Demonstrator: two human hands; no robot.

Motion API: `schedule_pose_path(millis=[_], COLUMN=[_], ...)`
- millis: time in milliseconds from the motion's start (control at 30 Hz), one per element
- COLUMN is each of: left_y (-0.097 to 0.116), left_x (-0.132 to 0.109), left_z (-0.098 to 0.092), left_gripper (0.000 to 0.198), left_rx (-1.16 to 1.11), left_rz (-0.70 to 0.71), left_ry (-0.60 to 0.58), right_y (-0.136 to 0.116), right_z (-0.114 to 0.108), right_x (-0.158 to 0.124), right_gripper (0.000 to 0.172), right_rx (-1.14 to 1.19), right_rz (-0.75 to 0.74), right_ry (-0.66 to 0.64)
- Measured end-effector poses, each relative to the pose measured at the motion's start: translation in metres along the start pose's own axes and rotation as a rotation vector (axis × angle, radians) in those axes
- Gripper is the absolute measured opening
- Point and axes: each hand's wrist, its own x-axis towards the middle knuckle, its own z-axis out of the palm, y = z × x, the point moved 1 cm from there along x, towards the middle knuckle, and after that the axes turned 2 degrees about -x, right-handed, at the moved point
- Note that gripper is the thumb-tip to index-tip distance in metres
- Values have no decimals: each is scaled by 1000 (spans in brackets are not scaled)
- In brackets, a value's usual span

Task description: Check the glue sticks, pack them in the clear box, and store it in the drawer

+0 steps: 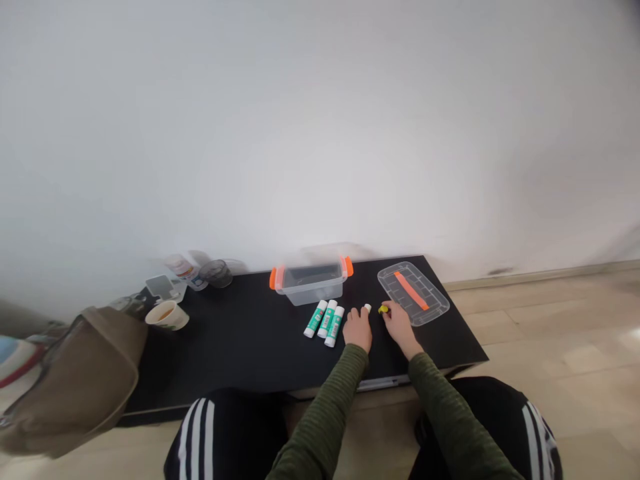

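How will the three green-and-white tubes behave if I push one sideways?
The tubes look cylindrical and lie on their sides, so they'd probably roll. They're close together, so pushing one may shift its neighbours.

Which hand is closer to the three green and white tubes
Left. The left hand is just to the right of the tubes; the right hand is farther right, beside the lid.

Green-and-white glue sticks (326,321) show at lower centre beneath a clear box (313,293) with orange clips (347,266); right of them, a transparent lid (424,283) bears an orange strip (411,291) near a bright yellow object (383,309). Dark green sleeves (327,413) with fine stripes and black trousers (245,433) striped white fill the bottom, against a black table (240,340), brown bag (90,380) at lower left and pale grey wall (320,133).
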Motion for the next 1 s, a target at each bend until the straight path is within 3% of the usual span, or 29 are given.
schedule_pose_path(millis=[133,233,300,500,1000], left_y=[-16,-27,-34,-45,-57], left_x=[-21,-38,-46,-58,-62], left_z=[-11,-25,-34,-53,-81], left_gripper=[11,15,20,26,28], left_rx=[-244,-453,-551,-637,-552], left_rz=[26,-12,-20,20,184], left_ry=[0,37,51,54,113], right_y=[-4,-17,-29,-58,-81], right_z=[-3,-4,-6,-7,-9], right_x=[-18,-32,-38,-50,-63], right_gripper=[32,43,46,46,49], right_rx=[270,621,712,723,678], right_rz=[120,240,266,230,186], right_ry=[25,-3,-33,-119,-250])
